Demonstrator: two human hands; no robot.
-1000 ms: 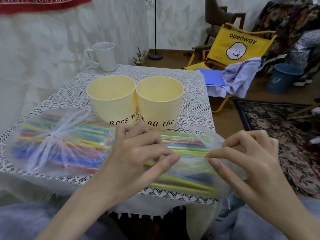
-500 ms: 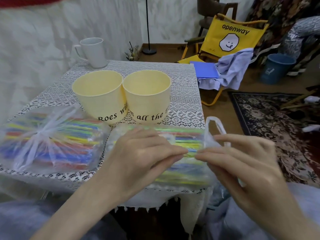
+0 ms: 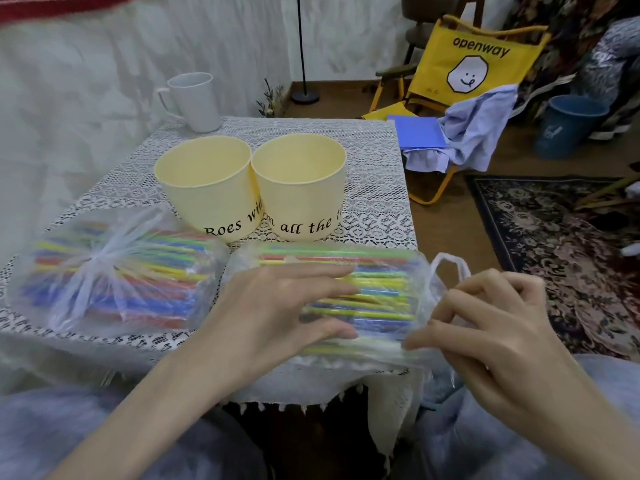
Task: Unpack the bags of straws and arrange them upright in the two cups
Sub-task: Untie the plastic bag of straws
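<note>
- Straws, multicoloured, lay in two clear bags on the lace-covered bench [image 3: 377, 188]: a knotted left bag [image 3: 110, 271] and a right bag [image 3: 346, 299] at the near edge.
- Left hand [image 3: 273, 313] rested flat on the right bag, fingers straight, its grip slack.
- Right hand [image 3: 491, 334] pinched that bag's end plastic, beside a handle loop [image 3: 450, 268].
- Two yellow cups [image 3: 298, 188] stood upright, touching, behind the bags.

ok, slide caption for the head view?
Left hand steadies straw bag; right hand pinches its end; both cups empty.
</note>
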